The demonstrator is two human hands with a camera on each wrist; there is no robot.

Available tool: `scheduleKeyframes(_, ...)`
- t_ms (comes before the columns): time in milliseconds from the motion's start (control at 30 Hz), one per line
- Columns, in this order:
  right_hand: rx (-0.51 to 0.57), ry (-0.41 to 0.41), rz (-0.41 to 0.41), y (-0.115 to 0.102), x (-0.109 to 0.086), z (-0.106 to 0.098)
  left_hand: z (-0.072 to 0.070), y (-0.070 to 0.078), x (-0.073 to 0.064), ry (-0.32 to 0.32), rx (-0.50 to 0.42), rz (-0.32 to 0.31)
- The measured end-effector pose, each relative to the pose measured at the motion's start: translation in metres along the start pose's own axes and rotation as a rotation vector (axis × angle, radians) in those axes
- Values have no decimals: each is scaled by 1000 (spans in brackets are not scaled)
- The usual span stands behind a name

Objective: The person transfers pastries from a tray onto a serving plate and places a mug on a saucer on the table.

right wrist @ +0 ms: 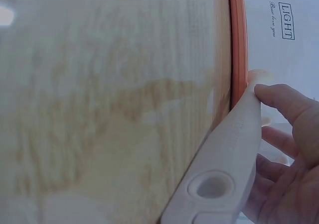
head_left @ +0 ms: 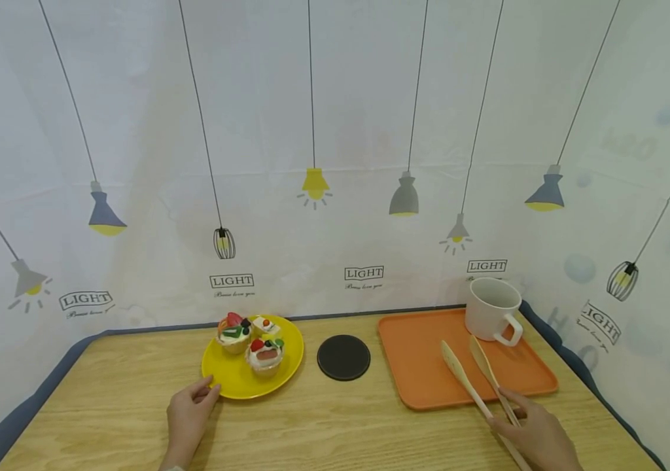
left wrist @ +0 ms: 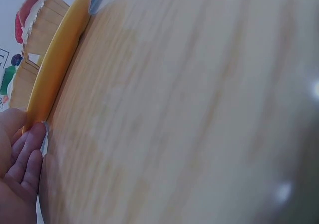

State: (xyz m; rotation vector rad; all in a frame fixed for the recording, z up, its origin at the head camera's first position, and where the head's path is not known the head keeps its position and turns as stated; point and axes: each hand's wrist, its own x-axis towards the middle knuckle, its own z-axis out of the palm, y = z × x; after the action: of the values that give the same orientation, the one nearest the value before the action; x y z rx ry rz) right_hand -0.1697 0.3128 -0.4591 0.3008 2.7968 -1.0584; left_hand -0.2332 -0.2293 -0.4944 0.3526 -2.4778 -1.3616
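My left hand (head_left: 190, 415) pinches the near left rim of a yellow plate (head_left: 290, 366), thumb above and fingertips at its underside in the left wrist view. The plate holds two cream-and-fruit cupcakes (head_left: 265, 357) and a small white cake piece (head_left: 265, 325). Over the near edge of an orange tray (head_left: 414, 366), my right hand (head_left: 538, 432) grips beige tongs (head_left: 466, 383). Their two arms spread apart, tips over the tray. The right wrist view shows the thumb on one arm and a handle with an oval hole. The hand partly hides the arms.
A white mug (head_left: 491, 311) stands on the tray's far right part, handle toward me. Between plate and tray lies a round black coaster (head_left: 343, 358). A curtain (head_left: 347, 235) printed with lamps rises behind the wooden table (head_left: 335, 432).
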Motion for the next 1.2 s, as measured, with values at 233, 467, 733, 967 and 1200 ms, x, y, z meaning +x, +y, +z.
scheduleKeyframes(233, 3, 1, 11, 1, 1, -1, 2, -1, 1, 7, -2, -18)
scheduleKeyframes(467, 28, -11, 61, 3, 0, -3, 2, -2, 1, -7, -11, -41)
scheduleKeyframes(733, 58, -38, 47, 5, -2, -16, 1, -3, 1, -13, -10, -41)
scheduleKeyframes(967, 17, -29, -17, 9, 2, -27, 2, -3, -1, 19, 1, -27)
scheduleKeyframes(1200, -53, 2, -55, 8, 7, -38, 1, -1, 1, 2, -2, -22)
